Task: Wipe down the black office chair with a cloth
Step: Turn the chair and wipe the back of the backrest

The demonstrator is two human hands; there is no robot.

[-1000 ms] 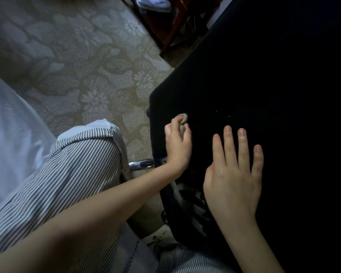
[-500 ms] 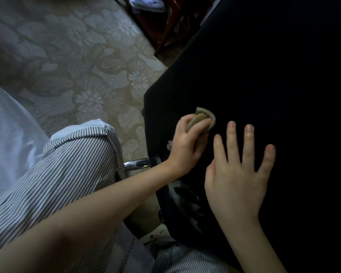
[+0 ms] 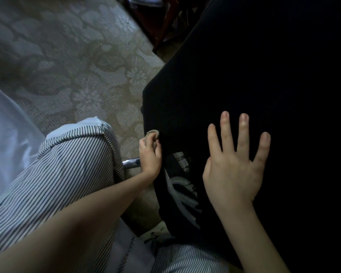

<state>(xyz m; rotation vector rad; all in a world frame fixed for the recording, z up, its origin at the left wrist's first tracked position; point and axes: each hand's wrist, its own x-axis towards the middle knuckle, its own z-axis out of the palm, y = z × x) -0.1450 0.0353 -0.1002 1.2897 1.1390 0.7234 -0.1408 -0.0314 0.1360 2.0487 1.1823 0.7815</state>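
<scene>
The left hand [image 3: 150, 154] pinches a small cloth [image 3: 153, 133] with curled fingers, against the edge of the chair [image 3: 244, 66]. To its right, the right hand [image 3: 236, 168] lies flat on the chair, fingers spread.

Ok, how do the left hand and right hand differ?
The left hand grips a wadded cloth, fingers curled; the right hand holds nothing, fingers straight and spread. The left hand is at the edge of the black office chair; the right hand lies farther in. Both touch the chair.
</scene>
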